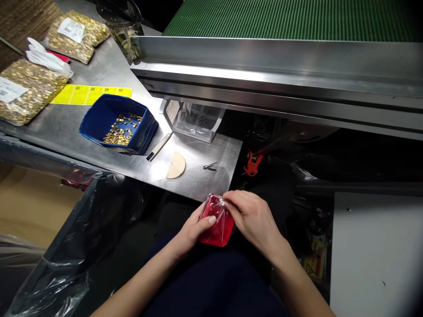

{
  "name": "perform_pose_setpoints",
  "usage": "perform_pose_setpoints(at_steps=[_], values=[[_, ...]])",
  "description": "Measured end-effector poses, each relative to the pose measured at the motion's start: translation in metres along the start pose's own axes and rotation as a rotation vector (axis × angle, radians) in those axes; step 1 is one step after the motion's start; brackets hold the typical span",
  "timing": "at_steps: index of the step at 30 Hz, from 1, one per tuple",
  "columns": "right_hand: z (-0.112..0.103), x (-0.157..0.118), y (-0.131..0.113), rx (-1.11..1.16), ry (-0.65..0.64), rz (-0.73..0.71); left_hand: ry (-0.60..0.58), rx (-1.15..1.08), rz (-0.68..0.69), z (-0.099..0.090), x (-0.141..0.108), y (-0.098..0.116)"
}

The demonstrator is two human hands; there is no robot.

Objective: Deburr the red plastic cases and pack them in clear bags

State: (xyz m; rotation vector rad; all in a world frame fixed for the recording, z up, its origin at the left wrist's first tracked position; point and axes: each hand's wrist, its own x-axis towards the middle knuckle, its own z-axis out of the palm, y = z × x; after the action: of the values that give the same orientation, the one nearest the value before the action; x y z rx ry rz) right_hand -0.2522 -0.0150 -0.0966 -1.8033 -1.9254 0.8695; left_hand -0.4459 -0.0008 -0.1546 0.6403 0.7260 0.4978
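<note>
My left hand (pixel 194 225) is closed round the left side of a small red bin (pixel 215 237), its thumb lying over the front. Clear plastic film (pixel 223 212), apparently a bag, covers the bin's opening and is gathered into a bunch. At the bin's upper right corner, the fingers of my right hand (pixel 254 215) pinch that film. What lies inside the bin is hard to make out. Beyond my hands, on the metal table (pixel 194 187), are a small metal pin-like part (pixel 209 166) and a beige half-disc (pixel 176 165).
A blue bin (pixel 94 119) holds small brass pieces (pixel 119 134). Near it are a white-handled tool (pixel 159 146), a clear bin (pixel 198 121) and a yellow label strip (pixel 89 94). Bags of brass parts (pixel 33 90) lie left. A metal-edged green conveyor (pixel 291 20) crosses the back.
</note>
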Motion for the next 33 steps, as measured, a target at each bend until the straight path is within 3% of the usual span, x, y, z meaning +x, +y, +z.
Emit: perform_pose_setpoints(at_steps=[3,6,8,11,15,20,25,29,31,33], values=[[-0.001,0.002,0.007,-0.279,-0.092,-0.175,0.008,-0.193,-0.2,-0.006,-0.003,-0.003],[-0.007,0.002,0.014,-0.308,-0.156,-0.223,-0.156,-0.28,-0.435,-0.019,-0.007,0.001],[-0.012,-0.001,0.017,-0.233,-0.237,-0.2,-0.222,-0.293,-0.396,-0.029,-0.011,0.007],[-0.013,-0.007,0.018,-0.062,-0.35,-0.21,-0.206,-0.245,-0.213,-0.036,-0.014,0.018],[-0.003,-0.017,0.007,0.215,-0.39,-0.333,-0.164,-0.013,-0.164,-0.032,-0.009,0.028],[0.004,-0.023,-0.004,0.555,-0.268,-0.32,-0.108,0.324,-0.021,-0.02,0.001,0.017],[0.017,-0.023,-0.012,1.159,0.069,-0.036,-0.079,0.126,0.026,0.004,0.002,-0.011],[0.031,-0.021,-0.018,1.15,0.241,0.121,0.183,0.363,0.141,0.019,-0.005,-0.016],[0.034,-0.021,-0.02,1.062,0.282,0.176,0.289,0.538,0.305,0.02,-0.009,-0.013],[0.036,-0.021,-0.021,0.968,0.323,0.247,0.321,0.666,0.543,0.015,-0.013,-0.009]])
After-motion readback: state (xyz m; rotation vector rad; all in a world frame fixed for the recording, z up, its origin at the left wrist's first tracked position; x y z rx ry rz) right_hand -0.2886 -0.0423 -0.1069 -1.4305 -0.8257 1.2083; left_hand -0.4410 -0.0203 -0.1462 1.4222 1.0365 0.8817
